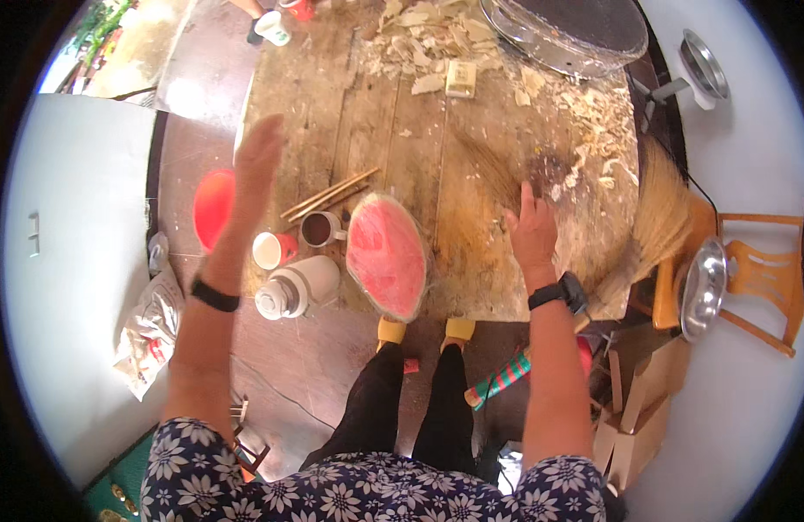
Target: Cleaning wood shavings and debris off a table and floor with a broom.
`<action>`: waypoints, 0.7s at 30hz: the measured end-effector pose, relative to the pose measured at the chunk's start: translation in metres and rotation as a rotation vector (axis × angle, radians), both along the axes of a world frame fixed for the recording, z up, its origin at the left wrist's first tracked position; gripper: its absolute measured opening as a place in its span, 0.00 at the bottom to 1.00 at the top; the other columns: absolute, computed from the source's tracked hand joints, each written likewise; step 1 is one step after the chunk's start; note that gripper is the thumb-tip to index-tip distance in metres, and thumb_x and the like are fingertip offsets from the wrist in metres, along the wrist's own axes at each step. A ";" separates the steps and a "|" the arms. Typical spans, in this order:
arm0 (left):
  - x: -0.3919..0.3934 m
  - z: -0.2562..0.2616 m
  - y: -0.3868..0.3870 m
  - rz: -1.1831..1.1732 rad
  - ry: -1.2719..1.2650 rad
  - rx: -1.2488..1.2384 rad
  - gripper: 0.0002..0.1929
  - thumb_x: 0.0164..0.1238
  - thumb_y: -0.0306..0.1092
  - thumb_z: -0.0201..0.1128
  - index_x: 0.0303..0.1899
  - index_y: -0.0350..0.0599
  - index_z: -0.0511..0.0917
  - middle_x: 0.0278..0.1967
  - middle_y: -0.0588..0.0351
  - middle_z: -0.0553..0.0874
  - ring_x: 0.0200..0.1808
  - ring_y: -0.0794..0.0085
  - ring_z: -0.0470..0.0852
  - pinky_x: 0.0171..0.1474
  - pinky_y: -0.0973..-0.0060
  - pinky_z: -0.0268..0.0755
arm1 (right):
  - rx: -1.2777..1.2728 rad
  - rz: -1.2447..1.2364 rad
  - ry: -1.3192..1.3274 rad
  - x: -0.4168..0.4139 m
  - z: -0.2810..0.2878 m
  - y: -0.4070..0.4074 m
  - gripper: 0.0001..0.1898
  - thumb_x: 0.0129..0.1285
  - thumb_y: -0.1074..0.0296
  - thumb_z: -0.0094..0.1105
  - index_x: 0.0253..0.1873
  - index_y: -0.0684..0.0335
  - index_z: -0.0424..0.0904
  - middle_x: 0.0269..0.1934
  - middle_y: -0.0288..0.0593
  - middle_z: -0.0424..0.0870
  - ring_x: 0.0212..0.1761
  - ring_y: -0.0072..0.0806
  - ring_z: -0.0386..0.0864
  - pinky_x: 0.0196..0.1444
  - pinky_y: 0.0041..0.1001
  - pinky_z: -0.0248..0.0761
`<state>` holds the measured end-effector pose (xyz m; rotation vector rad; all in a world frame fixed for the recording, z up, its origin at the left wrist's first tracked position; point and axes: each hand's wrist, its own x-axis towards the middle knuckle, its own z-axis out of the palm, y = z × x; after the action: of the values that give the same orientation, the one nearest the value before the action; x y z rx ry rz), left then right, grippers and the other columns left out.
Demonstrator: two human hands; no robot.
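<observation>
My left hand (pixel 261 147) is raised at the left side of the wooden table (pixel 415 143), holding nothing. My right hand (pixel 533 228) is over the right part of the table with its fingers apart, close to a bundle of thin bristles (pixel 490 163). Between my arms a cut watermelon (pixel 387 254) under clear wrap lies by the near edge. Left of it are a mug of dark liquid (pixel 317 229), a red and white paper cup (pixel 271 250), a white flask (pixel 304 286) lying on its side and wooden chopsticks (pixel 333 194). A straw broom (pixel 656 215) leans at the right edge.
Pale flakes (pixel 434 32) are heaped at the far side, with more at the right. A small packet (pixel 460 79) and a large round metal pan (pixel 571 32) are there too. A red basin (pixel 214 209) is left, a wooden chair (pixel 764 274) and cardboard boxes (pixel 643 398) right.
</observation>
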<state>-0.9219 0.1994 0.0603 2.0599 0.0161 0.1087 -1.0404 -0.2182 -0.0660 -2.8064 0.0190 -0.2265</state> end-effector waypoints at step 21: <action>-0.121 -0.173 -0.273 -0.038 0.102 0.739 0.34 0.64 0.42 0.60 0.69 0.40 0.60 0.69 0.44 0.63 0.73 0.42 0.55 0.74 0.45 0.43 | 0.243 0.095 -0.103 0.195 0.019 0.012 0.24 0.64 0.63 0.57 0.64 0.63 0.70 0.58 0.56 0.75 0.59 0.53 0.73 0.59 0.45 0.69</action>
<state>-1.0429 -0.0734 -0.1122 2.8014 -0.0017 -0.0219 -0.8458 -0.2060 -0.0469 -2.5435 -0.1035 -0.3223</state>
